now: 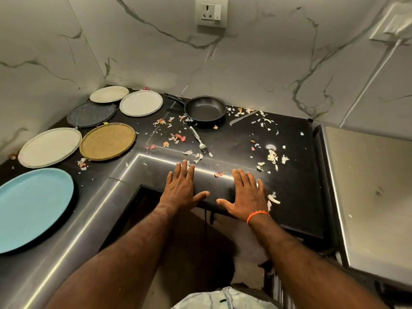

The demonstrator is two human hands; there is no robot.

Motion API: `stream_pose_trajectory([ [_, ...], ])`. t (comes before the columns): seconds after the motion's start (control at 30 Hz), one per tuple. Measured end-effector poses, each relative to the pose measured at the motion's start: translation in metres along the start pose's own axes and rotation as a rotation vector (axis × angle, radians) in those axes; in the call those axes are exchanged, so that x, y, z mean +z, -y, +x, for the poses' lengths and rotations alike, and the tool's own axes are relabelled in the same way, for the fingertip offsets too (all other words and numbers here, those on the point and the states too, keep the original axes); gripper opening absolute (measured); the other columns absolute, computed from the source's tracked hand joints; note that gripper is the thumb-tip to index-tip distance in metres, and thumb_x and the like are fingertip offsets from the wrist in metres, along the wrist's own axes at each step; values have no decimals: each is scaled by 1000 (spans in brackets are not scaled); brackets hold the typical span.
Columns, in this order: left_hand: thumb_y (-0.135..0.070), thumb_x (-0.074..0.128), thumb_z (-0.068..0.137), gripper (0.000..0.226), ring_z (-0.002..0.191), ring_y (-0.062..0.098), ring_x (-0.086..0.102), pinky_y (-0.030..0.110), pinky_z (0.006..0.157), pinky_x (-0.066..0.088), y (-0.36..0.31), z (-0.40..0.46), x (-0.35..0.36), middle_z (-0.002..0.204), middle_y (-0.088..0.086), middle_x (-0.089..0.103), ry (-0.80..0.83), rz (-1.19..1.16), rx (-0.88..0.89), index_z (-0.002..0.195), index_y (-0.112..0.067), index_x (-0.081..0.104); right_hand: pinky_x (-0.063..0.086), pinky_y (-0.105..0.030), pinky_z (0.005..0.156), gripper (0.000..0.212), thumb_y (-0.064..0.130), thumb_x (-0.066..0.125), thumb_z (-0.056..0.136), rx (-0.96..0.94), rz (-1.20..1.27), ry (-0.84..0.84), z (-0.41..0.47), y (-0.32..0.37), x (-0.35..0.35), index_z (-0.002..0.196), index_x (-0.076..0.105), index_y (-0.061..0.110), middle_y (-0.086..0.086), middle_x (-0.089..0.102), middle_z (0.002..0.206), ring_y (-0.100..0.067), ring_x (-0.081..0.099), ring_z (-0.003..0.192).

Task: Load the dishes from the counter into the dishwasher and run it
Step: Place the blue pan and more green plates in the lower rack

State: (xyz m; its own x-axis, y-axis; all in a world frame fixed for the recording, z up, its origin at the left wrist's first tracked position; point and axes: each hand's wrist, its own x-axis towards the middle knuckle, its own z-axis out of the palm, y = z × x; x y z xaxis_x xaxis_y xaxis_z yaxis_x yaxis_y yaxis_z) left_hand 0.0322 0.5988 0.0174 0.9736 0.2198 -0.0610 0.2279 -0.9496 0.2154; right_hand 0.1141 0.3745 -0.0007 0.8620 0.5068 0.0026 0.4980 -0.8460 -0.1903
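My left hand (181, 188) and right hand (245, 196) lie flat, palms down, fingers straight and spread, on the near edge of the counter (289, 175); neither holds anything. An orange band (257, 215) circles my right wrist.

The counter is dark, polished stone, L-shaped, with a bright strip of reflected light along its inner edge. Papery scraps (273, 156), white, tan and pink, are strewn over it, thickest beyond my right hand, and one pale curl lies just beside that hand's little finger.

The dishes are all beyond my fingertips or off to my left. A glossy blue plate (33, 208) sits nearest, far left. Past it are a cream plate (50, 147) and a speckled mustard plate (107, 141) with a matte look, side by side. Further back sit a grainy dark grey plate (91, 114), a pale plate (141, 103) and, in the corner, another cream one (109, 94). All are round and flat.

A metal fork (198, 139) lies straight ahead of my left hand, tines toward me. Behind it is a black non-stick pan (205, 110), handle pointing left. A knife (244, 118) lies right of the pan.

The walls are white marble-look tile (245, 63) with grey veins, carrying a socket (211, 12). I can read no writing anywhere. A brushed steel surface (374, 186) stands at my right.
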Motion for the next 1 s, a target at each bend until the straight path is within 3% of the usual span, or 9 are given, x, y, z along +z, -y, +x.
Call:
stream_pose_trajectory([
  [0.23,-82,41,85,108,155,29,-12,52,123,8,37,75,-10,169,10,-7,-11,49,-90,161,-15,3,16,-54,121,117,92,40,72,-39,23,-23,110,3,-10,160,8,21,-1,17,167,-26,16,152],
  [0.5,-80,41,87,108,156,26,-8,50,123,7,59,160,-39,169,8,-4,-21,12,-160,161,-14,-2,26,-52,117,115,91,43,74,-76,-30,-25,215,-2,-32,160,12,20,-2,27,163,-25,28,146],
  [0.67,-70,45,93,101,156,28,-8,51,124,7,73,216,-67,169,11,-7,64,33,-138,161,-13,-1,30,-53,113,105,81,51,80,-21,2,-15,270,1,-37,158,17,18,-2,35,159,-26,34,142],
  [0.83,-40,54,96,89,155,30,-8,53,125,6,91,275,-89,169,11,-8,129,95,-117,162,-14,0,33,-53,111,100,73,57,83,94,83,10,318,16,-37,157,20,18,-5,45,153,-29,40,138],
  [1.0,-45,55,96,90,156,30,-6,54,125,10,112,336,-102,169,10,-6,167,113,-41,162,-14,1,35,-52,105,99,71,60,79,248,102,16,356,30,-29,155,23,20,-8,53,145,-32,48,130],
])
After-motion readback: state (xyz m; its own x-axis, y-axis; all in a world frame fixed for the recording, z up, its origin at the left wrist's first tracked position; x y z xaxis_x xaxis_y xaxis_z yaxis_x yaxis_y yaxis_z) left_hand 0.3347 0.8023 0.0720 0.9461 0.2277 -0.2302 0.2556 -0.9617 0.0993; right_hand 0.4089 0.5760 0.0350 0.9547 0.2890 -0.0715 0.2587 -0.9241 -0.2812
